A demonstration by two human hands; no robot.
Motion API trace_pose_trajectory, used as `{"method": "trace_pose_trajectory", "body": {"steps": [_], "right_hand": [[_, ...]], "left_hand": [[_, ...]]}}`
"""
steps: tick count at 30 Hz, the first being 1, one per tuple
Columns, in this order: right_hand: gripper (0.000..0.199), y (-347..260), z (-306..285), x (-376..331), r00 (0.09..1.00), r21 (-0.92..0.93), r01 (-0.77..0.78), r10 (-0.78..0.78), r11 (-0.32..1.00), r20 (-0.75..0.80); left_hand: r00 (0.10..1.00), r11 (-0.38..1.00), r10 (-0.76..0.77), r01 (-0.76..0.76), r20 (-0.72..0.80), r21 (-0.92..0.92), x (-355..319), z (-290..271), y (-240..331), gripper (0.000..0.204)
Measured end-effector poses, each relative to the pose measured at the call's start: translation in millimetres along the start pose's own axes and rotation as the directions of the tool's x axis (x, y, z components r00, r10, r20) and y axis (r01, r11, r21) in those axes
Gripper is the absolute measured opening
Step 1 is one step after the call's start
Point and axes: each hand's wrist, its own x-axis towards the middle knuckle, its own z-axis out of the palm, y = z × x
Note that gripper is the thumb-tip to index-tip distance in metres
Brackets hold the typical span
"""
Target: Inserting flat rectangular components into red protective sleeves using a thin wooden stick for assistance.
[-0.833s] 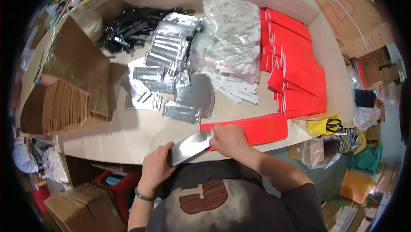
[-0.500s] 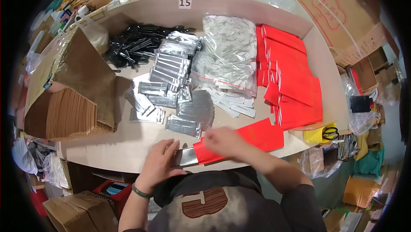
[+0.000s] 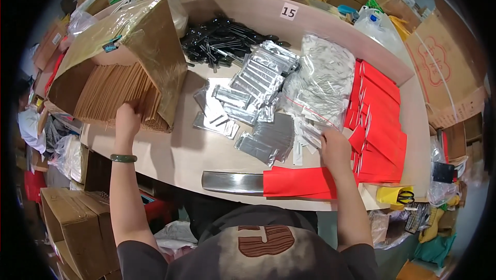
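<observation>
Here, the left hand (image 3: 127, 119) rests open-fingered on brown envelopes (image 3: 116, 94) at the worktop's (image 3: 170, 161) left edge; the right hand (image 3: 335, 148), loosely curled, touches clear sachets (image 3: 320, 81). Gathering; lifting one piece comes next.

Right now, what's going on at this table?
A person is working at a curved pale wooden table. Their left hand rests on a stack of flat brown cardboard sleeves. Their right hand reaches among small clear plastic packets beside a pile of red paper envelopes. Near the front edge lies a shiny silver pouch partly tucked into a red envelope.
</observation>
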Motion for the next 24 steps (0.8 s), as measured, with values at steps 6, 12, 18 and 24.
{"method": "trace_pose_trajectory", "body": {"steps": [6, 12, 18, 24], "right_hand": [[0.018, -19.9, 23.4, 16.1, 0.956, 0.443, -0.291, 0.246, 0.848, 0.158], [0.013, -18.9, 33.5, 23.8, 0.988, 0.278, -0.155, 0.146, 0.948, 0.051], [0.009, -113.8, 47.1, -5.2, 0.957, 0.540, -0.097, -0.071, 0.836, 0.282], [0.011, -140.8, 58.3, -15.3, 0.956, 0.140, 0.223, -0.244, 0.965, 0.164]], "left_hand": [[0.994, 0.999, 0.044, -0.042, -0.103, 0.017, 0.1, 0.8, -3.2, 0.021], [0.976, 0.993, -0.023, 0.049, -0.218, 0.112, -8.1, -15.1, -15.3, 0.026], [0.797, 0.665, -0.498, 0.098, -0.341, -0.740, -116.5, 23.3, 1.9, 0.019], [0.909, 0.444, -0.416, 0.183, -0.021, -0.877, -222.7, 82.9, 42.6, 0.019]]}}
